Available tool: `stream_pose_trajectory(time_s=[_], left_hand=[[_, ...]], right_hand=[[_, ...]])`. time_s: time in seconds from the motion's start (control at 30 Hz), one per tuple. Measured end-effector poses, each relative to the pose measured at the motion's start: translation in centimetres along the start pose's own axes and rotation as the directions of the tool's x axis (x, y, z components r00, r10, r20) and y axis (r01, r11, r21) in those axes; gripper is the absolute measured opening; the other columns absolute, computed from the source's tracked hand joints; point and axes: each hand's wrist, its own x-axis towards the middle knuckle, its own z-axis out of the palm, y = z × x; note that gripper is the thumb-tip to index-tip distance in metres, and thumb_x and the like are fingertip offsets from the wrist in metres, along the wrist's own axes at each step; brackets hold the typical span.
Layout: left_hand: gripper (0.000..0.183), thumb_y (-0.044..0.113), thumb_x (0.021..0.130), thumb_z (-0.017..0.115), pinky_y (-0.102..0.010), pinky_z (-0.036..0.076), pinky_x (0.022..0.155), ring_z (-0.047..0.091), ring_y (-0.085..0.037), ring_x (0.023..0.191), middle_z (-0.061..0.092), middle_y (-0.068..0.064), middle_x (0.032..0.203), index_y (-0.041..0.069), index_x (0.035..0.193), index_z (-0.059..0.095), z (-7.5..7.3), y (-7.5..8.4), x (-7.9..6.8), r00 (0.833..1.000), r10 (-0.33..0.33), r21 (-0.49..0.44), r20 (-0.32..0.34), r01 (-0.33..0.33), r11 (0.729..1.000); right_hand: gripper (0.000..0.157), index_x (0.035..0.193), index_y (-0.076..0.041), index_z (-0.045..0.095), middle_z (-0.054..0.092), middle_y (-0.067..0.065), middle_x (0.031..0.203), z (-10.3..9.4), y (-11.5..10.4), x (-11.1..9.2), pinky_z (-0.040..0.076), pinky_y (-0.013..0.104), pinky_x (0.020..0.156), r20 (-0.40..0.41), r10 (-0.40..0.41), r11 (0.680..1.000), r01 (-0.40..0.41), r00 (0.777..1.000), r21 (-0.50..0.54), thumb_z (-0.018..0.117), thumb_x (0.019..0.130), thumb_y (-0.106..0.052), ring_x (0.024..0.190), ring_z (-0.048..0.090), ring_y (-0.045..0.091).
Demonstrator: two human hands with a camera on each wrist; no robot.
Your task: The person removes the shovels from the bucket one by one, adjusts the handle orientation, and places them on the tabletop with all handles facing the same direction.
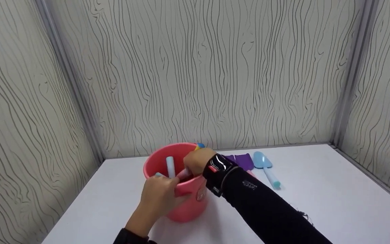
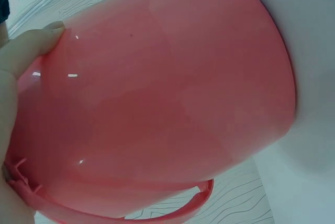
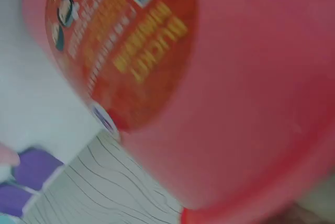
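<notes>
A pink bucket (image 1: 188, 211) stands on the white table, several tool handles inside it. My left hand (image 1: 157, 193) grips its near rim, and the left wrist view has the thumb (image 2: 44, 41) against the outer wall. Over the right side of the rim, my right hand (image 1: 199, 161) reaches in with curled fingers around a pale pink handle (image 1: 183, 174); the fingertips and the rest of that tool are hidden. A pale blue handle (image 1: 170, 166) sticks up inside. Behind the right hand shows a yellow and blue piece (image 1: 199, 146).
Right of the bucket lie purple-headed tools (image 1: 244, 161), partly behind my right wrist, and a light blue toy shovel (image 1: 262, 160). Wood-patterned panels (image 1: 215, 74) enclose the white table (image 1: 317, 189) at the back and both sides.
</notes>
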Motion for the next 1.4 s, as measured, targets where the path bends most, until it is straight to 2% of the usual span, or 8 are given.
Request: stream_pose_trajectory(time_s=[0.1, 0.3, 0.5, 0.77, 1.07, 1.17, 1.27, 1.4], left_hand=[[0.045, 0.046, 0.073, 0.097, -0.026, 0.054, 0.052, 0.055, -0.014, 0.047, 0.055, 0.004, 0.053, 0.016, 0.075, 0.063, 0.0, 0.3, 0.1, 1.000, -0.002, 0.026, -0.002, 0.002, 1.000], [0.043, 0.043, 0.070, 0.099, -0.031, 0.061, 0.060, 0.062, -0.015, 0.050, 0.063, 0.003, 0.057, 0.015, 0.077, 0.068, -0.1, 0.6, 0.4, 1.000, -0.013, -0.006, 0.014, 0.013, 1.000], [0.042, 0.042, 0.071, 0.099, -0.031, 0.061, 0.060, 0.062, -0.015, 0.050, 0.063, 0.002, 0.058, 0.013, 0.079, 0.069, -0.2, 0.7, 0.4, 0.999, -0.032, -0.009, 0.040, 0.032, 0.999], [0.043, 0.045, 0.073, 0.098, -0.030, 0.058, 0.058, 0.062, -0.016, 0.051, 0.062, 0.003, 0.057, 0.013, 0.078, 0.069, -0.3, 0.7, 0.3, 0.998, -0.031, -0.003, 0.051, 0.031, 1.000], [0.045, 0.046, 0.074, 0.096, -0.030, 0.057, 0.055, 0.059, -0.017, 0.048, 0.058, 0.003, 0.054, 0.016, 0.072, 0.063, 0.0, 0.4, 0.3, 1.000, -0.009, 0.034, 0.015, 0.008, 0.999], [0.047, 0.045, 0.074, 0.095, -0.029, 0.056, 0.053, 0.057, -0.016, 0.047, 0.056, 0.003, 0.053, 0.017, 0.068, 0.059, 0.2, 0.4, 0.3, 1.000, -0.001, 0.045, -0.003, 0.001, 0.999], [0.047, 0.045, 0.075, 0.095, -0.028, 0.056, 0.053, 0.058, -0.016, 0.047, 0.057, 0.002, 0.054, 0.017, 0.068, 0.059, 0.3, 0.4, 0.3, 1.000, 0.004, 0.036, -0.009, -0.004, 0.999], [0.045, 0.045, 0.075, 0.096, -0.029, 0.059, 0.056, 0.062, -0.016, 0.049, 0.061, 0.002, 0.056, 0.016, 0.069, 0.062, 0.2, 0.5, 0.4, 1.000, 0.008, 0.022, -0.003, -0.008, 1.000]], right_hand=[[0.014, 0.079, -0.020, 0.078, 0.055, -0.004, 0.070, -1.3, 0.0, -0.6, 0.046, 0.030, 0.062, -0.037, -0.109, 0.977, 0.100, 0.993, -0.189, 0.079, 0.090, -0.011, 0.066, 0.048, 0.014], [0.008, 0.091, -0.013, 0.080, 0.057, -0.001, 0.074, -3.4, 0.8, -1.5, 0.052, 0.025, 0.069, -0.014, -0.140, 0.920, 0.125, 0.990, -0.370, 0.076, 0.094, -0.006, 0.069, 0.051, 0.014], [0.023, 0.078, -0.011, 0.062, 0.048, -0.001, 0.073, -4.3, 2.8, -3.2, 0.048, 0.026, 0.068, -0.041, -0.222, 0.911, 0.192, 0.974, -0.365, 0.070, 0.099, -0.008, 0.069, 0.045, 0.014], [0.020, 0.120, -0.015, 0.082, 0.076, 0.002, 0.102, -3.3, 6.2, -4.5, 0.061, 0.031, 0.087, -0.112, -0.408, 0.880, 0.358, 0.906, -0.312, 0.073, 0.103, -0.016, 0.096, 0.070, 0.019], [0.058, 0.132, -0.034, 0.073, 0.068, 0.005, 0.102, 0.0, 8.4, -5.4, 0.064, 0.030, 0.069, -0.279, -0.507, 0.779, 0.294, 0.815, -0.554, 0.089, 0.084, -0.005, 0.073, 0.067, 0.018], [0.069, 0.136, -0.033, 0.070, 0.067, 0.006, 0.102, 1.0, 9.8, -5.6, 0.063, 0.029, 0.066, -0.373, -0.541, 0.798, 0.320, 0.754, -0.511, 0.092, 0.080, 0.000, 0.071, 0.065, 0.018], [0.062, 0.137, -0.031, 0.072, 0.066, 0.004, 0.097, 1.9, 11.4, -5.9, 0.059, 0.024, 0.062, -0.507, -0.521, 0.847, 0.345, 0.686, -0.404, 0.087, 0.086, 0.001, 0.066, 0.059, 0.014], [0.042, 0.135, -0.024, 0.075, 0.064, 0.000, 0.092, 3.2, 13.3, -7.0, 0.053, 0.020, 0.060, -0.667, -0.359, 0.928, 0.326, 0.653, -0.181, 0.079, 0.097, -0.008, 0.064, 0.053, 0.008]])
